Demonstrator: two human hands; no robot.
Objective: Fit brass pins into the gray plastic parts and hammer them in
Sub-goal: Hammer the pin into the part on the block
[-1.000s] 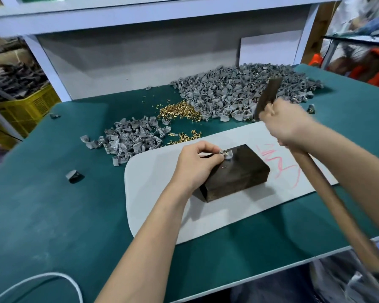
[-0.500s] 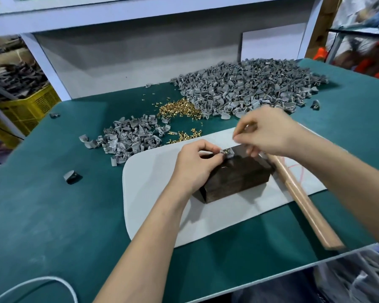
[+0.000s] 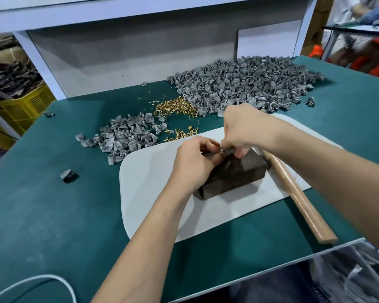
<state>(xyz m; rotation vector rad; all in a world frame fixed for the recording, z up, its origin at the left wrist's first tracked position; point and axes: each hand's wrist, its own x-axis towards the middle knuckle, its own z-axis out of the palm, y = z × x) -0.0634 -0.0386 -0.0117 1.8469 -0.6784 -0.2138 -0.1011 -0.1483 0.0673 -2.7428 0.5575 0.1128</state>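
Since a second ago the hammer [image 3: 298, 193] has been brought down from its raised position and laid just right of the dark block [image 3: 238, 173]. Its wooden handle is pointed toward the near table edge, probably so that it can be taken up again quickly. The right hand [image 3: 243, 127], freed in this way, has been moved onto the block's far top corner.

The block is set on a pale mat [image 3: 153, 171], apparently as a hard anvil over a cushioned layer. At that far corner a gray part [image 3: 224, 150] is pinched by the curled fingers of the left hand [image 3: 195, 162] and steadied against the block. The right hand's fingertips are drawn together on the same part. Whether a pin is held between them cannot be told, since the spot is covered by both hands. The step is judged to be fitting or straightening a pin before the next blow.

Beyond the block, loose brass pins [image 3: 177, 106] are heaped within easy reach. A small pile of gray parts [image 3: 127, 136] is kept beyond and left of the block. A much larger pile [image 3: 245, 84] is spread farthest back.
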